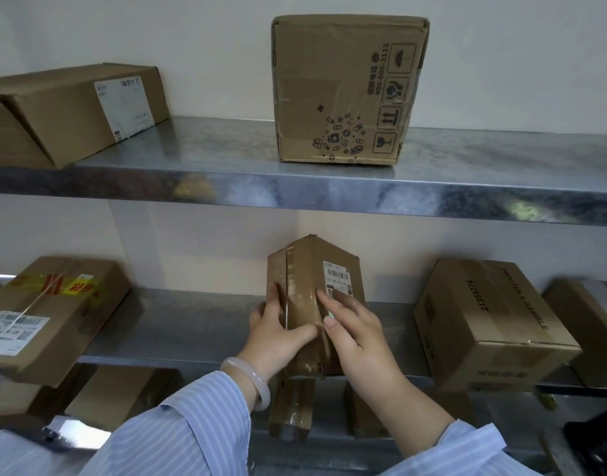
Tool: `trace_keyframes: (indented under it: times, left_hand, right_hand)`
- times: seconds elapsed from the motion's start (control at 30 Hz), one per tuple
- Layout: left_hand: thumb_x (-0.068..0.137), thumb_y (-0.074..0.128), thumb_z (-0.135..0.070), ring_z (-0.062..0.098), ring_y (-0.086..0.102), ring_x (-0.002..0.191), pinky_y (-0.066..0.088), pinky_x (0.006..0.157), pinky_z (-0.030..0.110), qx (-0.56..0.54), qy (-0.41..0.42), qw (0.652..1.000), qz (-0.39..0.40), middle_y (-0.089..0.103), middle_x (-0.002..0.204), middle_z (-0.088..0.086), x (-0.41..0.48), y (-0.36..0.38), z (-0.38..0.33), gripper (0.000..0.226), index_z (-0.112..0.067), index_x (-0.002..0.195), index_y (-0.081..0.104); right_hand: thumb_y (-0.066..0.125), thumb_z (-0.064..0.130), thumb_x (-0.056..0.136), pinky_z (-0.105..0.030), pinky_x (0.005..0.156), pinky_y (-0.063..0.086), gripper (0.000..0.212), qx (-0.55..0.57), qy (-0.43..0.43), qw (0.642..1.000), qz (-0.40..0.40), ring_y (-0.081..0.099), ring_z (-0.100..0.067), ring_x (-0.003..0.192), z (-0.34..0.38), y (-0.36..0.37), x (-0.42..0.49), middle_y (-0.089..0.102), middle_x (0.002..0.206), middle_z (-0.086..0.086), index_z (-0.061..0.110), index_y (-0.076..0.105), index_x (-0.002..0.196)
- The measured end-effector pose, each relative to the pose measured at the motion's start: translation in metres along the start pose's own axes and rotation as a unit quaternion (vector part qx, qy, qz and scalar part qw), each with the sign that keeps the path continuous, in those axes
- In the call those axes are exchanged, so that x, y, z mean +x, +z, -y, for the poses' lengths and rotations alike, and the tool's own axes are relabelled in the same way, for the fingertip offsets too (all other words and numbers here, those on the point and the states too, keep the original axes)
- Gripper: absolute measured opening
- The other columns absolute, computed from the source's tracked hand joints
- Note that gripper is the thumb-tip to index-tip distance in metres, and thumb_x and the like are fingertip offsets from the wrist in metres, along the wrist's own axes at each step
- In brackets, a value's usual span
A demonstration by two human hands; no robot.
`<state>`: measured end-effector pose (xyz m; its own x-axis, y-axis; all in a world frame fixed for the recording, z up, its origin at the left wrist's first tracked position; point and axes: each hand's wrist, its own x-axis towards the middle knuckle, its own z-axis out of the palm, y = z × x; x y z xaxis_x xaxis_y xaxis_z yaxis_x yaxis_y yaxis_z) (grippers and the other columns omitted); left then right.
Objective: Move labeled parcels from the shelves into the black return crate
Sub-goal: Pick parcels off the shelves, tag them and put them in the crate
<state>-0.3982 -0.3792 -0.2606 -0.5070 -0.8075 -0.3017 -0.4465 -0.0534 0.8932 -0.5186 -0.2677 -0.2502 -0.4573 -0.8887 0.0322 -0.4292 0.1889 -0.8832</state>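
A small taped cardboard parcel (309, 280) with a white label stands tilted on the middle shelf (199, 324), one corner pointing up. My left hand (278, 334) holds its left face, fingers wrapped around the side and thumb on the front. My right hand (357, 334) lies on its right face with fingers spread over the label's lower part. A corner of the black crate (597, 444) shows at the bottom right.
The upper shelf (226, 159) carries a long labeled box (79, 108) at left and a tall printed box (343, 87) at center. The middle shelf also holds a labeled box with yellow tape (48, 314) at left and a printed box (491, 324) at right. More boxes (291, 407) sit below.
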Motion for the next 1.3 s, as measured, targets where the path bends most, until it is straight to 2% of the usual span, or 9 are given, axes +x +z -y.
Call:
trace_keyframes:
  times: [0.23, 0.37, 0.53, 0.77, 0.87, 0.97, 1.1, 1.2, 1.3]
  left_hand:
    - [0.088, 0.068, -0.032, 0.019, 0.067, 0.105, 0.058, 0.086, 0.041, -0.204, -0.009, 0.979, 0.031, 0.068, 0.118, -0.005, -0.008, -0.017, 0.008, 0.061, -0.046, 0.138, 0.038]
    - [0.095, 0.058, -0.029, 0.013, 0.067, 0.102, 0.057, 0.075, 0.028, -0.211, -0.008, 0.977, 0.022, 0.07, 0.115, -0.008, -0.019, -0.028, 0.012, 0.041, -0.054, 0.125, 0.044]
    - [0.083, 0.053, -0.059, 0.017, 0.041, 0.135, 0.044, 0.106, 0.036, -0.125, 0.025, 0.991, -0.05, 0.03, 0.152, -0.011, -0.033, -0.046, 0.023, 0.059, -0.063, 0.139, 0.033]
    - [0.101, 0.05, -0.034, 0.003, 0.061, 0.112, 0.056, 0.088, 0.026, -0.18, 0.056, 0.978, -0.091, 0.059, 0.127, -0.021, -0.07, -0.088, 0.032, 0.051, -0.076, 0.118, 0.027]
    - [0.101, 0.049, -0.024, -0.006, 0.063, 0.102, 0.053, 0.072, 0.012, -0.178, 0.083, 0.974, -0.111, 0.055, 0.118, -0.029, -0.09, -0.117, 0.041, 0.06, -0.068, 0.128, 0.017]
    - [0.101, 0.047, -0.027, 0.004, 0.06, 0.113, 0.055, 0.076, 0.017, -0.172, 0.089, 0.972, -0.134, 0.052, 0.13, -0.021, -0.115, -0.152, 0.055, 0.056, -0.074, 0.121, 0.025]
    - [0.1, 0.051, -0.028, 0.005, 0.044, 0.132, 0.051, 0.101, 0.03, -0.152, 0.107, 0.965, -0.186, 0.041, 0.145, -0.022, -0.149, -0.203, 0.078, 0.057, -0.077, 0.122, 0.032]
    - [0.086, 0.07, -0.035, 0.005, 0.038, 0.137, 0.044, 0.109, 0.037, -0.112, 0.109, 0.957, -0.244, 0.038, 0.148, -0.02, -0.182, -0.243, 0.104, 0.072, -0.067, 0.136, 0.028]
    - [0.072, 0.079, -0.039, 0.005, 0.039, 0.136, 0.044, 0.108, 0.041, -0.102, 0.092, 0.946, -0.293, 0.037, 0.148, -0.02, -0.223, -0.284, 0.131, 0.089, -0.065, 0.139, 0.027]
  right_hand:
    - [0.054, 0.05, 0.091, -0.048, 0.113, 0.035, 0.049, -0.076, 0.032, 0.995, -0.05, 0.025, -0.016, 0.142, -0.01, -0.014, 0.013, 0.026, 0.154, 0.017, 0.07, 0.032, 0.131]
    - [0.059, 0.037, 0.094, -0.025, 0.097, 0.046, 0.059, 0.018, 0.073, 0.997, 0.011, 0.045, -0.01, 0.126, -0.009, -0.011, 0.017, 0.04, 0.145, 0.011, 0.05, 0.031, 0.144]
    - [0.063, 0.038, 0.091, -0.024, 0.096, 0.046, 0.06, 0.007, 0.037, 0.999, 0.023, 0.044, -0.007, 0.124, 0.003, 0.013, 0.02, 0.043, 0.141, 0.01, 0.05, 0.035, 0.142]
    - [0.066, 0.036, 0.09, -0.004, 0.083, 0.033, 0.061, -0.032, -0.051, 0.998, 0.03, 0.037, -0.003, 0.119, 0.05, 0.054, 0.014, 0.036, 0.145, 0.005, 0.049, 0.036, 0.142]
    - [0.066, 0.038, 0.089, -0.016, 0.095, 0.034, 0.063, -0.041, -0.081, 0.995, 0.051, 0.035, -0.006, 0.127, 0.074, 0.078, 0.01, 0.033, 0.149, 0.005, 0.052, 0.034, 0.142]
    - [0.064, 0.041, 0.09, -0.027, 0.106, 0.026, 0.063, -0.057, -0.096, 0.99, 0.082, 0.022, -0.012, 0.142, 0.1, 0.112, 0.0, 0.025, 0.155, 0.003, 0.053, 0.031, 0.142]
    - [0.063, 0.041, 0.09, -0.02, 0.102, 0.021, 0.061, -0.047, -0.144, 0.981, 0.121, 0.02, 0.0, 0.135, 0.137, 0.166, -0.012, 0.025, 0.152, 0.006, 0.054, 0.032, 0.141]
    - [0.065, 0.037, 0.09, -0.021, 0.098, 0.032, 0.058, -0.016, -0.181, 0.971, 0.156, 0.027, 0.009, 0.118, 0.165, 0.213, -0.025, 0.032, 0.136, 0.016, 0.057, 0.034, 0.135]
    - [0.065, 0.039, 0.09, -0.026, 0.101, 0.043, 0.054, -0.008, -0.213, 0.954, 0.211, 0.038, -0.003, 0.127, 0.191, 0.268, -0.043, 0.033, 0.145, 0.014, 0.056, 0.04, 0.135]
